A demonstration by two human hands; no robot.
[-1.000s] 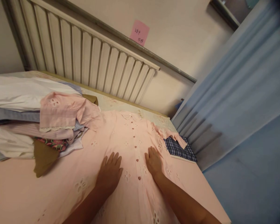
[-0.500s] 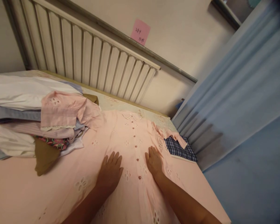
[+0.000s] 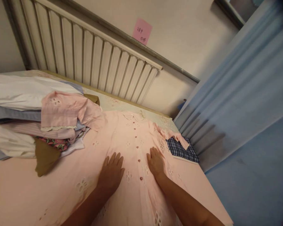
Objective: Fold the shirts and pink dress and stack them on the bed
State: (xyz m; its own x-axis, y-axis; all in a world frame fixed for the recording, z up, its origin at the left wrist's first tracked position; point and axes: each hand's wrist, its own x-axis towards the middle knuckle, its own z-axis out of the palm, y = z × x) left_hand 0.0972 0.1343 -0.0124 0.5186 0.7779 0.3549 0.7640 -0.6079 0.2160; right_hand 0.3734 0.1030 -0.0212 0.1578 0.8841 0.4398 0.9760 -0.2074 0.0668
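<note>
- Pink eyelet button-front garment (image 3: 132,150): spread face up, from the centre of the frame to its bottom edge, with its scalloped collar (image 3: 133,117) toward the top and heart-shaped buttons (image 3: 139,160) down the front.
- Left hand (image 3: 110,174): palm down on the garment, left of the buttons; fingers straight and slightly spread, pinching nothing.
- Right hand (image 3: 155,161): palm down on the garment, right of the buttons; fingers close together, thumb a little apart, pinching nothing.
- Left of centre, one lace-edged sleeve (image 3: 58,111) lies over a clothes pile, which includes a white garment (image 3: 25,92), a floral cloth (image 3: 55,143) and an olive cloth (image 3: 46,160).
- Right of centre, the other sleeve (image 3: 175,137) overlaps a folded plaid cloth (image 3: 182,151).
- Beneath everything, a pink surface (image 3: 207,188) reaches the lower right.
- Across the upper left stands a ribbed radiator (image 3: 87,53); a pink note (image 3: 142,31) is on the wall at upper centre.
- A blue curtain (image 3: 240,97) fills the right side.
</note>
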